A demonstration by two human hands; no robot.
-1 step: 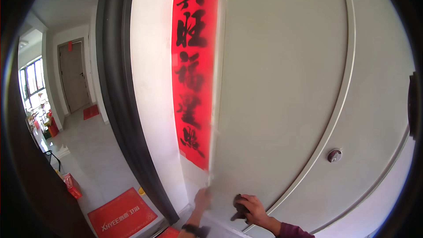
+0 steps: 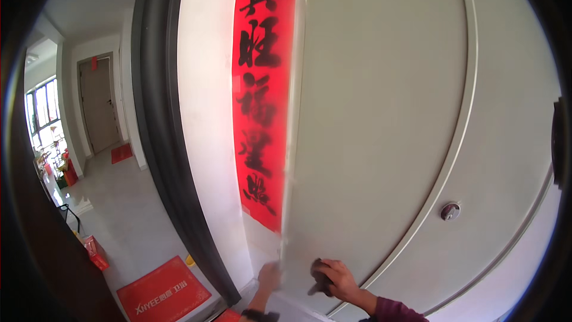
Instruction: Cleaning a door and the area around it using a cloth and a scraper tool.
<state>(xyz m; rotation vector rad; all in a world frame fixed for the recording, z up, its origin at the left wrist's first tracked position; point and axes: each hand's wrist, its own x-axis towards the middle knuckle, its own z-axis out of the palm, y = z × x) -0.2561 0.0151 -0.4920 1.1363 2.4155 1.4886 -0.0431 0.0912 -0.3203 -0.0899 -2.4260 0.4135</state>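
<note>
Low on a large grey-green door panel (image 2: 381, 113), my right hand (image 2: 341, 280) is closed around a dark, crumpled cloth-like thing (image 2: 320, 269). The held thing lies against or very near the panel's lower left part. My left hand (image 2: 269, 275) is at the panel's left edge, with a dark band (image 2: 259, 316) round the wrist. It is blurred and its fingers do not show clearly, so I cannot tell whether it grips the edge. Beyond that edge, a red paper banner (image 2: 259, 143) with black brush characters hangs on the white wall.
A round metal lock (image 2: 451, 210) sits on the door section at right. Left of the banner rises a dark door frame (image 2: 161, 113). Past it lie a red mat (image 2: 164, 289), a red box (image 2: 95, 253) and a hallway floor (image 2: 128, 214) leading to a brown door (image 2: 98, 104).
My right hand has shifted slightly left and up with the dark cloth-like thing. My left hand has moved a little down and left along the panel edge.
</note>
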